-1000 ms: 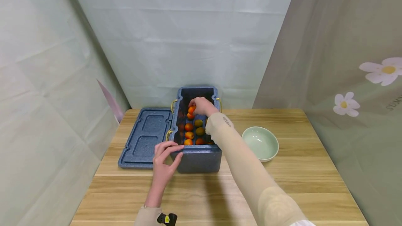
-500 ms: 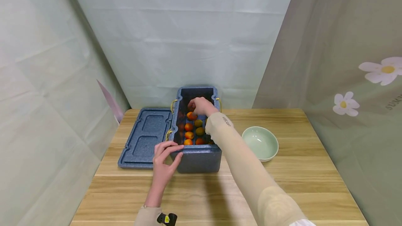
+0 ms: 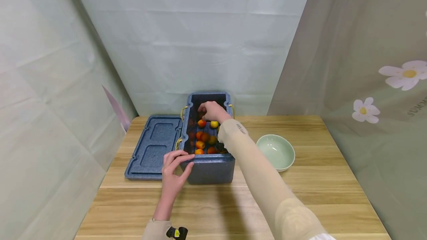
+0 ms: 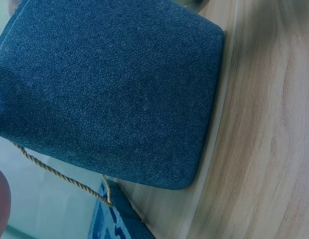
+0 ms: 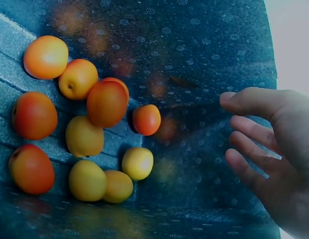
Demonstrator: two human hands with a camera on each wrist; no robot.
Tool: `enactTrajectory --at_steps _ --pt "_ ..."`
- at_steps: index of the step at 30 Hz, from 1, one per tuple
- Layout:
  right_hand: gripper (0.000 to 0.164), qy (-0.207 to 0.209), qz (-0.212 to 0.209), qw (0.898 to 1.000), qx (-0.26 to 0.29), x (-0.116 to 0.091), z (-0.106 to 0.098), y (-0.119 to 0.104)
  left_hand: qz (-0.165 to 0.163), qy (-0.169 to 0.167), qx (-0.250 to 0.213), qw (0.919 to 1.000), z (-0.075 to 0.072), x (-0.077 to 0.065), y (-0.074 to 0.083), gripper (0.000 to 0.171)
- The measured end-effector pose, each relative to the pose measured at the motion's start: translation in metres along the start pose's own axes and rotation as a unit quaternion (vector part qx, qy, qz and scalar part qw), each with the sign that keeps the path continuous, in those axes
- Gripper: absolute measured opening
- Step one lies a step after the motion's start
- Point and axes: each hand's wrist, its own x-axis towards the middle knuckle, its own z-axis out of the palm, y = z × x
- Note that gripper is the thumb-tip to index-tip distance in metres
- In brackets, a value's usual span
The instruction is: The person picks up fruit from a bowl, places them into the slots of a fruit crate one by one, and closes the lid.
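In the head view, my right hand [image 3: 211, 110] is over the far part of a blue foam box [image 3: 211, 169]. In the right wrist view that hand [image 5: 274, 144] has its fingers loosely extended with nothing between them, apart from the fruits. Small apricot-like fruits lie on the ribbed box floor. Nearest the hand are a red-orange fruit [image 5: 147, 119] and a yellow fruit [image 5: 138, 163]. A darker orange fruit [image 5: 107, 104] overlaps another. My left hand [image 3: 174, 171] rests on the box's near left corner, fingers on the rim and thumb by the front wall.
The blue lid [image 3: 155, 158] lies flat left of the box. A pale green bowl [image 3: 276, 151] stands to the right on the wooden table [image 3: 317, 180]. Yellow rope handles [image 3: 179, 143] hang at the box sides. Cloth sheets [image 3: 213, 47] rise behind and beside the table.
The orange fruit held in my right hand a second ago is let go. Fruits beneath it have shifted, with a red-orange one now among the nearer rows. My left hand stays put.
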Motion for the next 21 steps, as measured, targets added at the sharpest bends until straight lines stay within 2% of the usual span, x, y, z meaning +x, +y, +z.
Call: enactTrajectory --at_steps 9,21 --pt "0.038 0.022 -0.015 0.999 0.017 -0.007 -0.009 -0.009 0.003 0.0 0.004 1.0 0.0 0.002 0.002 0.028" --pt "0.037 0.063 -0.018 0.998 0.018 -0.017 -0.026 -0.022 -0.003 -0.004 0.004 1.0 0.0 0.004 0.004 0.036"
